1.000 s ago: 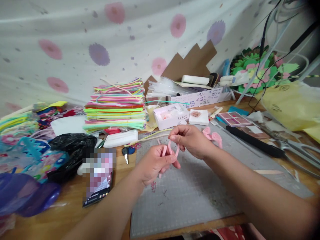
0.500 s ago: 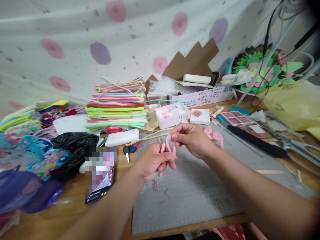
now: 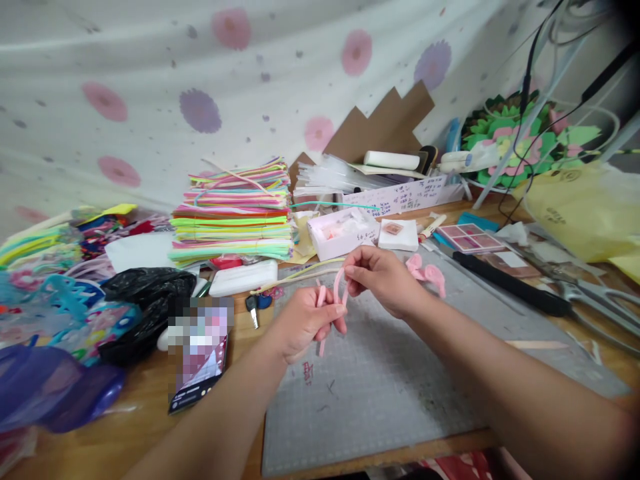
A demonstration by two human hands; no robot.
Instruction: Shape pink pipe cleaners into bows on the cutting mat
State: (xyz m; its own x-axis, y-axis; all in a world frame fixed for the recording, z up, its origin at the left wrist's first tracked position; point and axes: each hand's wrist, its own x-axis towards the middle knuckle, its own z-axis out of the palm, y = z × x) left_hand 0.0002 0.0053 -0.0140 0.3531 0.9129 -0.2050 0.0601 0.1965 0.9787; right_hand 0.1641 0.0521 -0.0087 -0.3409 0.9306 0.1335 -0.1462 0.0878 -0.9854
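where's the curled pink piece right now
In the head view, the curled pink piece is right of centre on the gray mat, just right of the right hand, near the white block.

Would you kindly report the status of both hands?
Left hand pinching slim, bent pink strip. Right hand holding its upper part. Beside right hand, not between: curled pink fuzzy piece on flat grey mat.
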